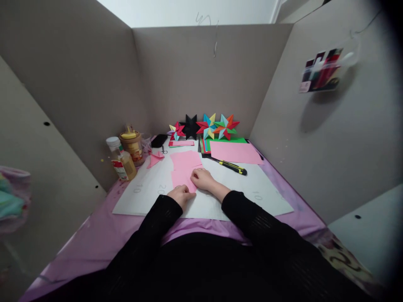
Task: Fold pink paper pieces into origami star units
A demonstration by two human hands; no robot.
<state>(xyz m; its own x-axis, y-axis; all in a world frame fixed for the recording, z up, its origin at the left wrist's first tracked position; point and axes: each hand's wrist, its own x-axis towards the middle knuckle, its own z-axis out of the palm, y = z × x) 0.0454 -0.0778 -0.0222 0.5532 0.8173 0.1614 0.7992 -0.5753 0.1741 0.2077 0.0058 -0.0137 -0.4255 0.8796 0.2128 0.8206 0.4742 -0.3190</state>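
A small pink paper (pixel 180 178) lies on the white cutting mat (pixel 252 191), and both my hands rest on its near edge. My left hand (pixel 180 195) presses on the lower corner with fingers curled. My right hand (pixel 203 179) sits on the right side, fingers bent down onto the paper. A second pink square (pixel 185 160) lies just beyond it. Black sleeves cover both arms.
Several folded paper stars (pixel 206 126) lean against the back wall. A larger pink sheet (pixel 234 152) tops a stack of coloured paper, with a yellow-black utility knife (pixel 233 167) beside it. Glue bottle (pixel 122 160), jar (pixel 132 145) and folded pink piece (pixel 155 159) stand left. Cardboard walls enclose the desk.
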